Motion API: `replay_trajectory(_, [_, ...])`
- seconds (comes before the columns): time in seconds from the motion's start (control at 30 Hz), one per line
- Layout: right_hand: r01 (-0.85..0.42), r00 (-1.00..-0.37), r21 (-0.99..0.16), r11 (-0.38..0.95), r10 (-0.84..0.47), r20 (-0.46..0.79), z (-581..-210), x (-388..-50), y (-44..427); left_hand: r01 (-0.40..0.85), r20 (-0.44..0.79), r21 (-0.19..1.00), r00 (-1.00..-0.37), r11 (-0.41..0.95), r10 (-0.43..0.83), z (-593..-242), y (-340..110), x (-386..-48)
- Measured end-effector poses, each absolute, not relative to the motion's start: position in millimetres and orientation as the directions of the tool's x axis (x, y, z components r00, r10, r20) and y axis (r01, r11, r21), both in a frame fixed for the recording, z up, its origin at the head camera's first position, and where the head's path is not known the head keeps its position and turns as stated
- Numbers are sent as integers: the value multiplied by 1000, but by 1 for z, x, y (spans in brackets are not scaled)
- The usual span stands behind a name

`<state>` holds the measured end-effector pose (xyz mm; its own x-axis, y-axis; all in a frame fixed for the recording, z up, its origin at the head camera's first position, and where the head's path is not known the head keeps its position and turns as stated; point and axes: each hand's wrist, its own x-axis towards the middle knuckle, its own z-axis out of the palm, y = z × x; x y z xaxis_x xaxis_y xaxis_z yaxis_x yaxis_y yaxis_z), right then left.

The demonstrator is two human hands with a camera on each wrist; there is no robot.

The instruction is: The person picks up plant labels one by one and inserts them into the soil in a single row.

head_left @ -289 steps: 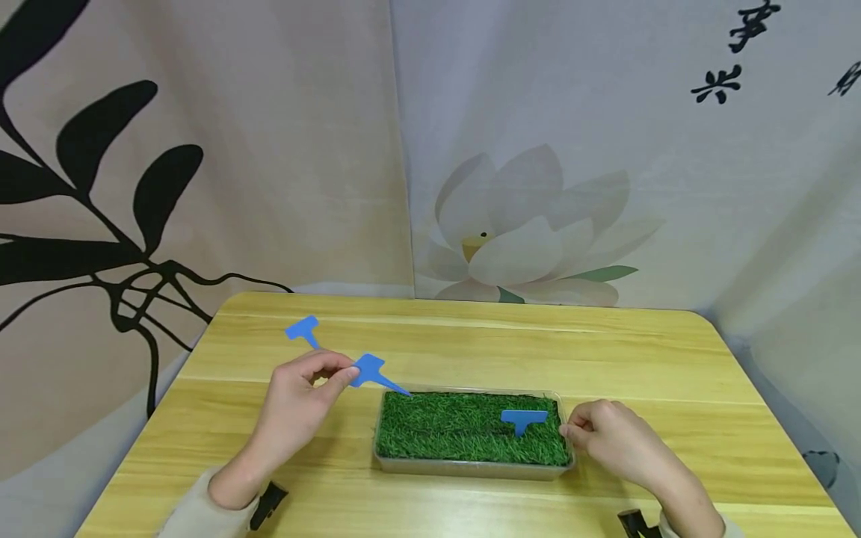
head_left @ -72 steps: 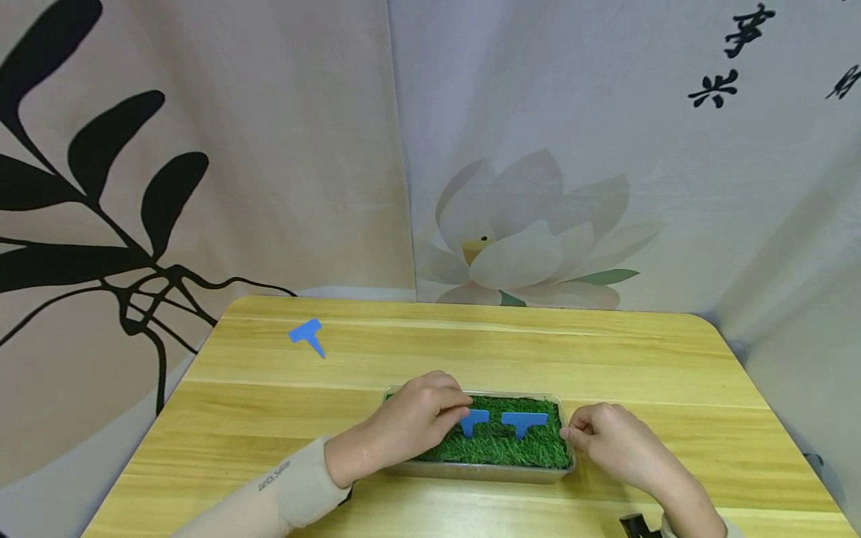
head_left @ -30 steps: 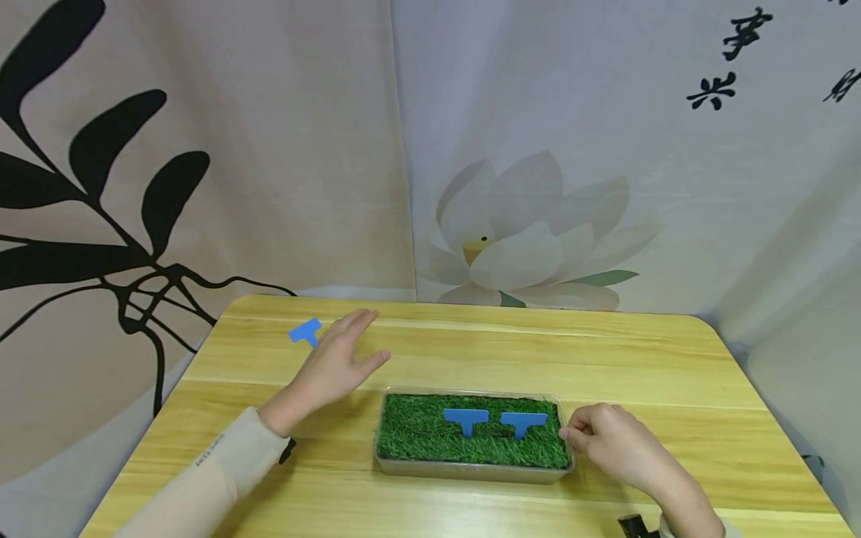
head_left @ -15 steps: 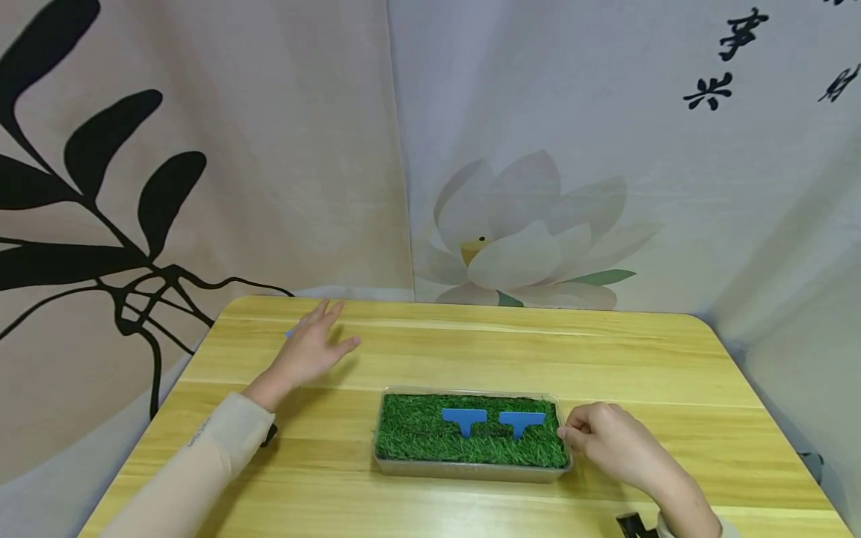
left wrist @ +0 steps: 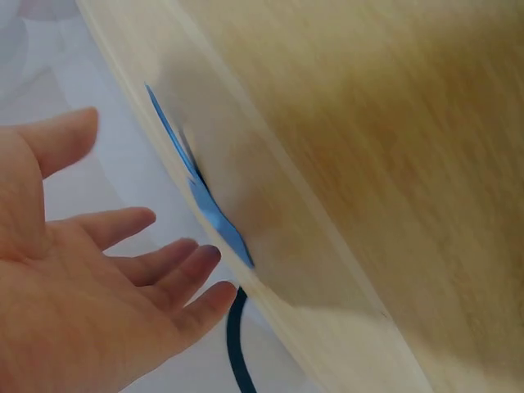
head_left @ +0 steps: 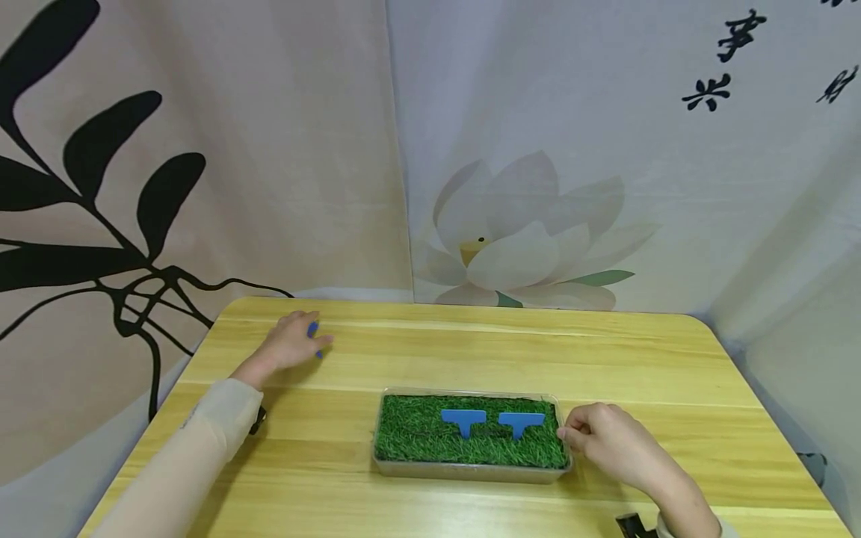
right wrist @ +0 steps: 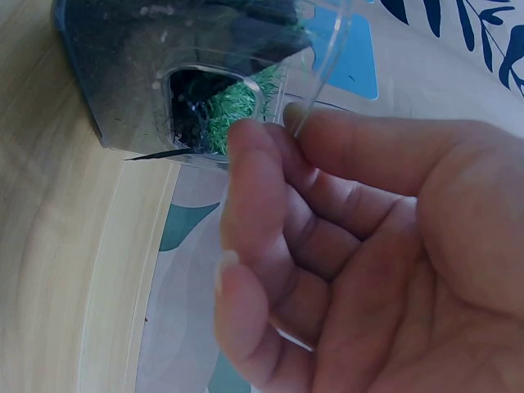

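My left hand (head_left: 286, 344) reaches over the far left of the table, above a T-shaped blue plant label (head_left: 312, 329). In the left wrist view its fingers are spread and apart from the label (left wrist: 217, 219), which lies on the wood. My right hand (head_left: 615, 441) pinches the right rim of a clear plastic box (head_left: 471, 472) between thumb and forefinger; the right wrist view shows the grip on the thin edge. Green artificial grass (head_left: 417, 441) fills the box. Two more blue labels, a left one (head_left: 464, 416) and a right one (head_left: 521, 419), stand upright in it.
The wooden table (head_left: 430, 351) carries the box at its middle front. Behind hangs a pale cloth backdrop (head_left: 303, 187) printed with a dark plant and a lotus. A black wrist camera mount (head_left: 632, 525) shows at my right cuff.
The second label went from my left hand into the grass beside the first. My left hand let go and moved back left to the label on the table. My right hand stays at the rim.
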<state>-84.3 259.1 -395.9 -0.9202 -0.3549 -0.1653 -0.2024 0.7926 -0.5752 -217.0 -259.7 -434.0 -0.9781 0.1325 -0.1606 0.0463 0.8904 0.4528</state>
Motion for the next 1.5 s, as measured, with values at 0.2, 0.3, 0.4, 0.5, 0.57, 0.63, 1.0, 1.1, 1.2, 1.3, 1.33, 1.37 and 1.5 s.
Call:
replay_trajectory(0.2, [-212, -919, -583, 784, -363, -154, -396, -84, 260, 38, -157, 448, -980, 893, 121, -434, -270, -225])
replay_trajectory(0.3, [-209, -919, -585, 784, -362, -157, -396, -84, 260, 41, -150, 450, -981, 892, 121, -433, -274, -228])
replay_trajectory(0.4, [-204, -918, -585, 785, -361, -164, -396, -84, 260, 12, -177, 470, -978, 883, 108, -432, -277, -231])
replay_trajectory(0.5, [-202, -917, -586, 785, -362, -168, -396, -83, 260, -23, -216, 479, -972, 877, 93, -433, -280, -233])
replay_trajectory(0.57, [-204, -917, -585, 785, -363, -167, -396, -83, 260, -42, -232, 480, -969, 876, 81, -433, -282, -234])
replay_trajectory(0.63, [-204, -917, -586, 784, -363, -166, -396, -83, 260, -60, -236, 476, -970, 878, 62, -433, -284, -236])
replay_trajectory(1.0, [-211, -917, -579, 787, -365, -162, -396, -84, 260, -79, -238, 463, -971, 883, 38, -440, -290, -244])
replay_trajectory(1.1, [-213, -918, -577, 788, -364, -159, -396, -84, 260, -94, -250, 492, -967, 866, 37, -441, -290, -246])
replay_trajectory(1.2, [-215, -917, -579, 787, -366, -157, -396, -84, 260, -104, -252, 508, -967, 855, 32, -442, -290, -247])
replay_trajectory(1.3, [-214, -917, -582, 785, -367, -158, -396, -84, 260, -98, -230, 518, -973, 850, 28, -442, -290, -247])
replay_trajectory(1.33, [-213, -917, -584, 784, -367, -158, -397, -84, 260, -94, -217, 522, -976, 847, 26, -442, -290, -247])
replay_trajectory(1.37, [-213, -916, -584, 783, -368, -158, -397, -84, 261, -90, -204, 527, -979, 845, 23, -442, -290, -247])
replay_trajectory(1.5, [-213, -915, -586, 782, -369, -160, -396, -84, 261, -67, -143, 532, -990, 844, 11, -441, -292, -247])
